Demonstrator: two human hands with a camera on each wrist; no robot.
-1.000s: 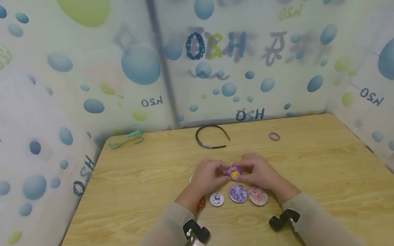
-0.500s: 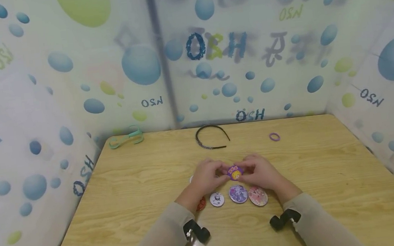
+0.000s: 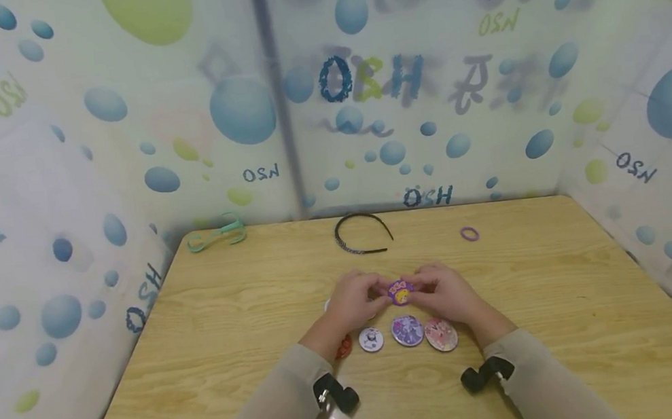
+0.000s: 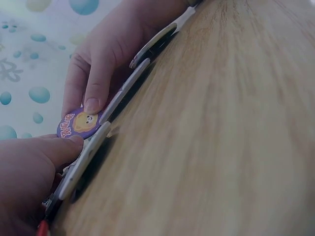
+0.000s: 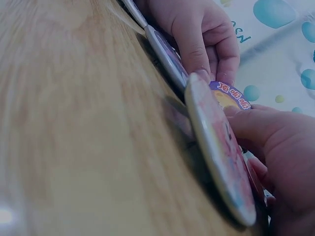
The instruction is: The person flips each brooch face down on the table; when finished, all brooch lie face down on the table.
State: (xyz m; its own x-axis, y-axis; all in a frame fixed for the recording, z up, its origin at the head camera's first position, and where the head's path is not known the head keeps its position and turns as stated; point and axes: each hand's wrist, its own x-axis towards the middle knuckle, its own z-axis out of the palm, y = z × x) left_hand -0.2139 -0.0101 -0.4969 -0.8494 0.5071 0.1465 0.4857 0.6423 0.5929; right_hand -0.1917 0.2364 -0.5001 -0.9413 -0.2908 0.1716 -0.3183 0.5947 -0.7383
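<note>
Both hands meet over the middle of the table around a small round purple pin badge with a yellow cartoon face. The left hand pinches its left edge between thumb and fingers. From the other side, the right hand pinches its right edge. In the left wrist view the badge shows its printed face, with a thumb from each hand on the rim. Nearer the body lie a white badge, a lilac badge and a pink badge. A red badge is partly hidden by the left wrist.
Behind the hands lies a black headband, with a purple ring-shaped band to its right. A mint-green object with loops sits at the back left corner. Another white badge peeks out beside the left hand. Patterned curtains enclose the table.
The purple badge has turned and tilted slightly between the fingers. Both hands keep practically the same place, and the badges on the table have not moved.
</note>
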